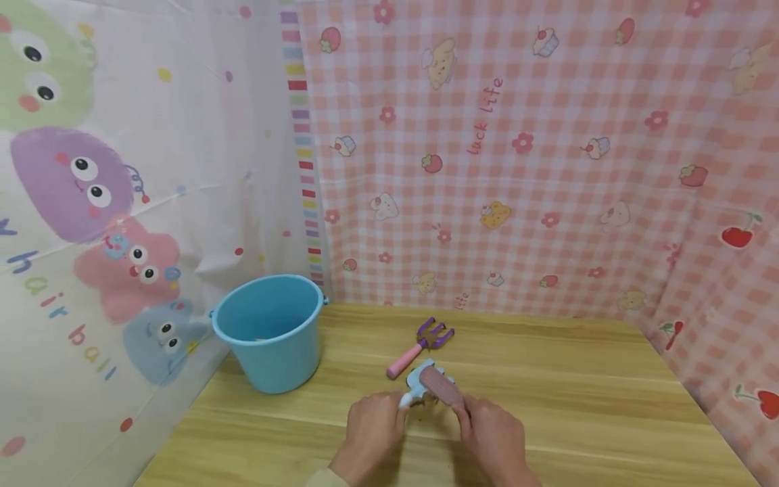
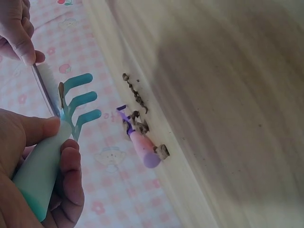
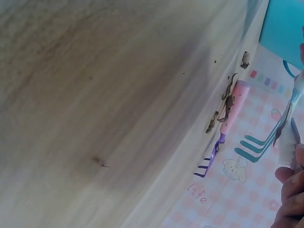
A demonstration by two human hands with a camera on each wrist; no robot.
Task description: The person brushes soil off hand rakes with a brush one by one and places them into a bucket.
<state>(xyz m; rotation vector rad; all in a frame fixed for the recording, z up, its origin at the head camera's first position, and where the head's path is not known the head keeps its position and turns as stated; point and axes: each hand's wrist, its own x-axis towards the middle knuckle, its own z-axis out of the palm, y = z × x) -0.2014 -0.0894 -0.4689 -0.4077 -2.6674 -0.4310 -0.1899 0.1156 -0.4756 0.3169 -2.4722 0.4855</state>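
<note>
In the head view my left hand [image 1: 372,427] grips the handle of a light blue three-tined hand rake [image 2: 84,99]. My right hand [image 1: 494,433] holds a brush [image 1: 439,384] with a pinkish-brown back, its white bristles [image 3: 286,148] against the rake's head. A brown bit of dirt [image 2: 61,93] clings near the base of the tines. Both tools are held up over the table, tines pointing away from me. Just beyond them lies a second hand rake [image 1: 404,361], pink-handled with purple tines. Dirt clumps [image 2: 162,152] are scattered on the wood below, mostly hidden in the head view.
A blue bucket [image 1: 276,365] stands at the left of the wooden table [image 1: 560,379]; something small and yellowish shows inside. Pink checked cloth [image 1: 487,182] hangs behind and at the right, and white cartoon-printed cloth [image 1: 201,155] at the left.
</note>
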